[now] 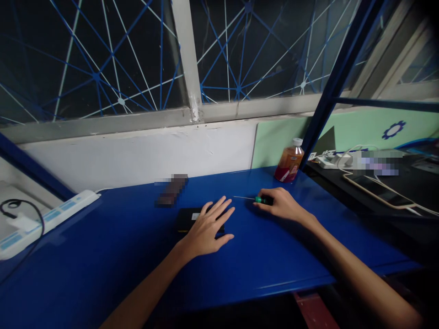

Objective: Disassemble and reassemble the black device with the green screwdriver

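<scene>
Head view | left hand point(209, 228) splayed, part-hiding black box point(185, 219) | right hand point(284, 204) gripping screwdriver point(258, 199) | bottle point(290, 161) beyond | power strip point(68, 211) far left

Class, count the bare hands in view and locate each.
2: the left hand, spread over the flat black rectangular case; the right hand, gripping the green-and-black-handled metal screwdriver.

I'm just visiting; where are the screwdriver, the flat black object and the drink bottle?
Screwdriver point(259, 199): head view, green part of its handle.
Flat black object point(185, 219): head view, its uncovered left part.
Drink bottle point(289, 162): head view, middle of its body.
</scene>
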`<state>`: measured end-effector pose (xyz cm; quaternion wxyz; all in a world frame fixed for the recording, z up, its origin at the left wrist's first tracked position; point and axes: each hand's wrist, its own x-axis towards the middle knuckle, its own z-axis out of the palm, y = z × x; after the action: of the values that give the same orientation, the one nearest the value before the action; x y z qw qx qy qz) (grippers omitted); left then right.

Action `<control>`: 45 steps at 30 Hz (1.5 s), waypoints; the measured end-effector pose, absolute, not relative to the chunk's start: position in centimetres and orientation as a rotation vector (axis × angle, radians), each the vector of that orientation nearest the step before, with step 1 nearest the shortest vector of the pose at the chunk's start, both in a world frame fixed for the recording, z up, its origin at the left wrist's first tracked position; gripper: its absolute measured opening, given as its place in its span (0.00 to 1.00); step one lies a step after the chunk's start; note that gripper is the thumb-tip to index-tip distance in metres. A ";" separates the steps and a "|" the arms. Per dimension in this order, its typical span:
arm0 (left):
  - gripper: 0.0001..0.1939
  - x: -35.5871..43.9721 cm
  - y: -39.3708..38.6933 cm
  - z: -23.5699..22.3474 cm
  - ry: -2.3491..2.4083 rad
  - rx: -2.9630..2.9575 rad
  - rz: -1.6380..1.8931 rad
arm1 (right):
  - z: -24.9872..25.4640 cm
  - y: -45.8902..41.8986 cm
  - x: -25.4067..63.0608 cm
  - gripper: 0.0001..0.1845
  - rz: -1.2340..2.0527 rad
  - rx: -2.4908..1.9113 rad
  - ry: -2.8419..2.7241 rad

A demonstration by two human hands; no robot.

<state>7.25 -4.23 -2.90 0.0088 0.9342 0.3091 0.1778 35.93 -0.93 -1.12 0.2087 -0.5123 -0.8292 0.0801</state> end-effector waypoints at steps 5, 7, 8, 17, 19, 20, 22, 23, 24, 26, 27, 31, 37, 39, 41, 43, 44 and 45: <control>0.32 6.0 -3.5 -3.4 1.085 2.927 0.584 | -1.3 -1.0 35.9 0.14 0.242 -1.430 -2.326; 0.33 5.4 -3.2 -3.5 1.110 2.912 0.591 | -1.2 -1.1 35.8 0.14 0.265 -1.422 -2.337; 0.33 5.2 -3.1 -3.5 1.111 2.903 0.596 | -1.1 -1.2 35.7 0.14 0.287 -1.409 -2.348; 0.29 5.0 -2.7 -3.7 1.124 2.887 0.654 | -1.1 -2.0 34.4 0.21 0.503 -1.245 -2.472; 0.29 5.0 -2.6 -3.7 1.115 2.892 0.671 | -1.5 -2.1 34.0 0.21 0.525 -1.219 -2.495; 0.29 5.0 -2.6 -3.8 1.110 2.893 0.676 | -1.6 -2.1 33.9 0.21 0.537 -1.210 -2.504; 0.28 5.0 -2.6 -3.8 1.103 2.897 0.684 | -1.9 -2.1 33.7 0.20 0.562 -1.193 -2.516; 0.28 5.0 -2.6 -3.9 1.105 2.899 0.687 | -1.9 -2.1 33.7 0.20 0.574 -1.186 -2.518; 0.28 5.0 -2.6 -3.9 1.110 2.900 0.687 | -1.9 -2.2 33.6 0.21 0.583 -1.181 -2.519; 0.28 5.0 -2.6 -3.9 1.124 2.903 0.677 | -1.9 -2.2 33.6 0.21 0.590 -1.178 -2.515; 0.28 5.0 -2.5 -3.9 1.130 2.904 0.667 | -1.9 -2.2 33.6 0.21 0.588 -1.179 -2.514; 0.29 5.1 -2.6 -3.8 1.130 2.906 0.663 | -1.8 -2.2 33.7 0.20 0.584 -1.172 -2.515; 0.29 5.1 -2.6 -3.8 1.134 2.918 0.656 | -1.9 -2.2 33.7 0.20 0.594 -1.174 -2.507; 0.29 5.0 -2.6 -3.8 1.135 2.920 0.648 | -1.9 -2.2 33.7 0.20 0.599 -1.176 -2.503; 0.29 5.0 -2.6 -3.9 1.139 2.919 0.646 | -1.9 -2.2 33.7 0.19 0.600 -1.181 -2.509; 0.29 5.0 -2.6 -3.9 1.138 2.918 0.650 | -1.9 -2.2 33.6 0.19 0.598 -1.187 -2.518; 0.29 5.0 -2.6 -3.9 1.137 2.918 0.652 | -1.9 -2.2 33.6 0.19 0.598 -1.189 -2.522; 0.29 5.0 -2.6 -3.9 1.137 2.918 0.653 | -1.9 -2.2 33.6 0.19 0.600 -1.187 -2.524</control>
<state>5.04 -2.58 -3.90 -0.0287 0.9117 0.3554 0.2041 33.61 -2.19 -1.91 0.1438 -0.4119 -0.8754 0.2082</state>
